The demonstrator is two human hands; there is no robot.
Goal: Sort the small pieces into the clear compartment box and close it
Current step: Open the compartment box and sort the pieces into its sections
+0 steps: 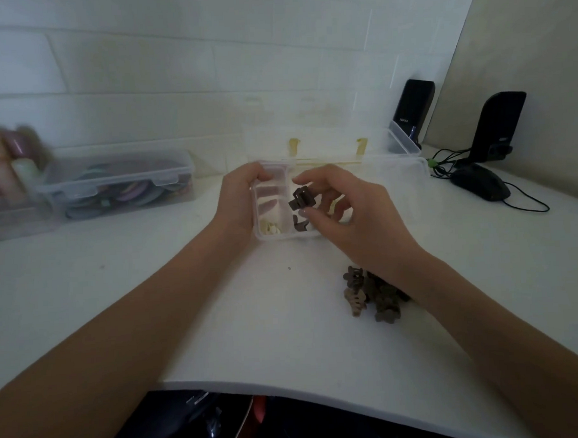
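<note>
The clear compartment box lies open on the white table, a little beyond the middle. My left hand grips its left wall. My right hand hovers over the box and pinches a dark brown piece between thumb and fingers above the middle compartment. Another dark brown piece lies in that compartment. Cream pieces sit in the left compartment. The box's clear lid spreads open to the right. A pile of brown pieces rests on the table under my right wrist.
A clear lidded box of coloured rings stands at the left, with blurred bottles beside it. Two black speakers, a black mouse and its cable lie at the back right. The table's front edge curves near me.
</note>
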